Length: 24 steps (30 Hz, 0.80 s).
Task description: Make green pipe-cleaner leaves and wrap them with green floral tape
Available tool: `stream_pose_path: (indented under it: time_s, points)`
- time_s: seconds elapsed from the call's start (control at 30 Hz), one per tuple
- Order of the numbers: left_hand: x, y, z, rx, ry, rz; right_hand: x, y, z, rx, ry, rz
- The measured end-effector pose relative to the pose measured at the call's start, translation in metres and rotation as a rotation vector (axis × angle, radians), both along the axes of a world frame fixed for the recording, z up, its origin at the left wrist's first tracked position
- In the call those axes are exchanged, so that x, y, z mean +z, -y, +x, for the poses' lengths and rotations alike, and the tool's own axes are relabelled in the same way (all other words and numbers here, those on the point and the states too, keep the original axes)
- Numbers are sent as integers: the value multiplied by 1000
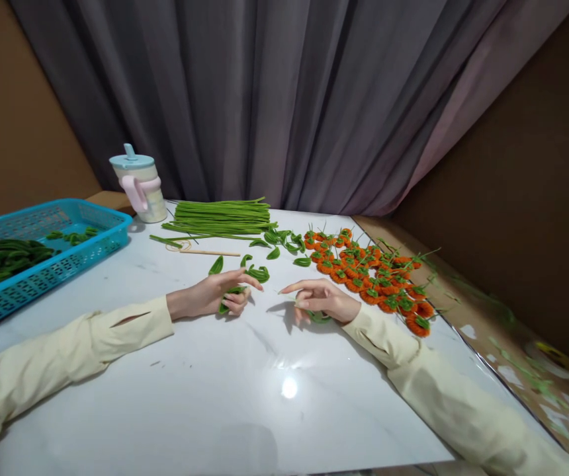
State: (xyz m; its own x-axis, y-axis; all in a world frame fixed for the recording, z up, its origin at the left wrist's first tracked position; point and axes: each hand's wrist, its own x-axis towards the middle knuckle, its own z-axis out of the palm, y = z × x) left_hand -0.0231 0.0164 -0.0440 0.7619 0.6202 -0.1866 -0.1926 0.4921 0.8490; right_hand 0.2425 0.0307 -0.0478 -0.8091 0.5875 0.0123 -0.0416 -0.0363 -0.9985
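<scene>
My left hand (212, 295) has its lower fingers curled around a green pipe-cleaner leaf (225, 307), while the index finger points to the right. Facing it across a small gap is my right hand (331, 301), thumb and fingers pinched together with the index finger stretched out. A green pipe-cleaner piece (319, 318) shows under the right palm, partly hidden by the fingers. Just beyond the left hand lie loose green leaves (259, 273). Rows of orange pipe-cleaner pieces with green tops (361, 271) spread behind and beside my right wrist.
Green pipe cleaners (219, 217) lie in a bundle at the back, with a thin wooden stick (210, 252) in front. A lidded cup (140, 188) stands at back left. The blue basket (98, 239) at left holds green pieces. Grey curtains (245, 99) hang behind the white tabletop (205, 410).
</scene>
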Motion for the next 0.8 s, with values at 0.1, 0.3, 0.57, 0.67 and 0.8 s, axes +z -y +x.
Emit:
stream_pose_path:
  time_s: [0.1,0.3,0.57,0.67,0.8]
  points:
    - [1,8,5,-52,42,-53,-1,3,-9,-71,-42,54]
    - [-3,14,10,-160,53,-20,1,13,-22,-144,-42,138]
    - [0,20,18,-347,-41,29,1,25,-34,-200,83,653]
    - [3,24,25,-234,-238,253,3,29,-38,-251,73,682]
    - [8,29,27,62,-771,986,3,30,-38,-282,144,584]
